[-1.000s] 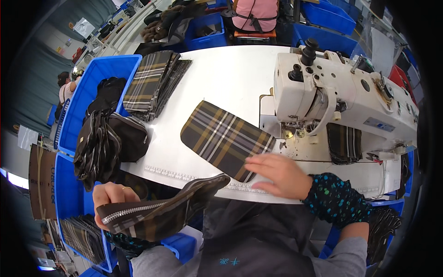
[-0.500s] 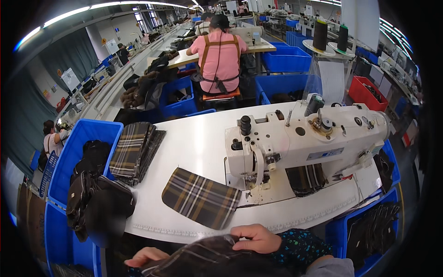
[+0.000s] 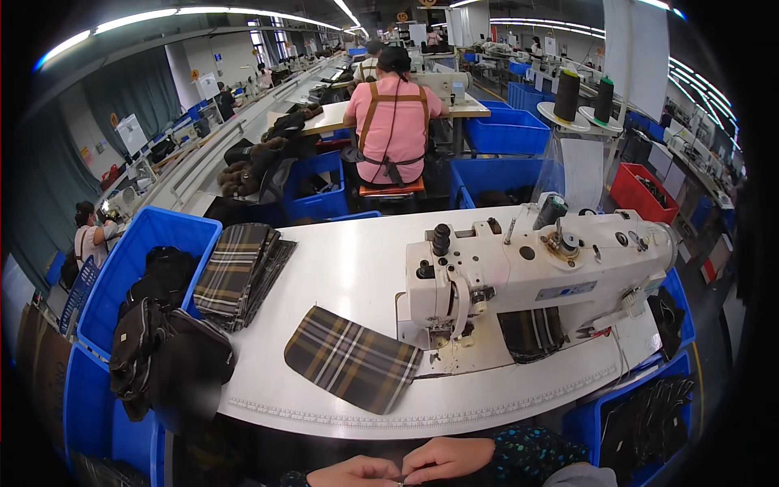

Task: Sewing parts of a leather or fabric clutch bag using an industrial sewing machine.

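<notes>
My left hand [image 3: 357, 470] and my right hand [image 3: 449, 458] meet at the lower edge of the picture, in front of the table. Both are closed, fingertips pinched together at a small spot. What they pinch is mostly cut off by the edge; only a tiny light bit shows between the fingers. Beyond them, a plaid fabric panel [image 3: 353, 359] with rounded corners lies flat on the white sewing table [image 3: 341, 243]. Its right corner reaches the needle area of a white sewing machine [image 3: 527, 264]. More plaid pieces [image 3: 531, 334] lie under the machine's arm.
A stack of plaid panels [image 3: 231, 276] sits at the table's left. Blue bins [image 3: 122, 300] with dark bags stand beyond it; another blue bin [image 3: 572, 422] holds dark pieces at right. Small snips [image 3: 596, 333] lie by the machine. A person in pink [image 3: 393, 122] sits ahead.
My hands have come together and moved lower. The dark plaid piece they held half a second ago has dropped out of view. The view has tilted up slightly; the table things lie as before.
</notes>
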A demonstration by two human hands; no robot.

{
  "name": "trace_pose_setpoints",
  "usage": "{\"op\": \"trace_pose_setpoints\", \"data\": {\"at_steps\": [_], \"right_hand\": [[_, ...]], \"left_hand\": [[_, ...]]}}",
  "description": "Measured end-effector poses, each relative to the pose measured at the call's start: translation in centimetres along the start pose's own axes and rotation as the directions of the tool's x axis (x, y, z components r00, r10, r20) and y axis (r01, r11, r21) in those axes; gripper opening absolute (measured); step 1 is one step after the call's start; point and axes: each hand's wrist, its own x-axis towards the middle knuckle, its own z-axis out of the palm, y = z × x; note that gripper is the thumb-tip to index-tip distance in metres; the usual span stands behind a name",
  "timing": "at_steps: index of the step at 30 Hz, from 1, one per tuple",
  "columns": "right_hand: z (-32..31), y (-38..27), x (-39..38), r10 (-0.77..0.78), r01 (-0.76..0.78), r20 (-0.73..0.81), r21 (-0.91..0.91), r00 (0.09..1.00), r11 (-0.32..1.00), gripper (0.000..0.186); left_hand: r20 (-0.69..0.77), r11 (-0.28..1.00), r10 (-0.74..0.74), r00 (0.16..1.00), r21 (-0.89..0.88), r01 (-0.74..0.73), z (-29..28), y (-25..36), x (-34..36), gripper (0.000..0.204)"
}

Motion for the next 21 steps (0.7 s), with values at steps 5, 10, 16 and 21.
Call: {"op": "trace_pose_setpoints", "data": {"at_steps": [5,10,16,21], "right_hand": [[0.6,-0.3,0.7,0.037,-0.039,0.019,0.128,0.999,0.991,0.019],[0.4,-0.6,0.5,0.007,-0.011,0.03,0.166,1.0,0.986,0.019],[-3.9,-1.9,-4.5,-0.137,0.233,-0.256,0.397,0.957,0.888,0.023],[-5.1,-0.7,-7.9,-0.36,0.579,-0.524,0.345,0.772,0.739,0.019]], "left_hand": [[-0.064,0.997,-0.008,0.998,0.076,0.013,0.7,-0.5,0.3,0.015],[0.0,0.978,0.201,0.98,0.049,-0.201,-0.2,-0.6,0.0,0.012],[-0.135,0.951,0.283,0.949,-0.092,-0.297,-2.2,0.5,-4.0,0.014],[-0.202,0.973,0.216,0.955,0.131,-0.193,-4.0,0.5,-8.8,0.019]]}}
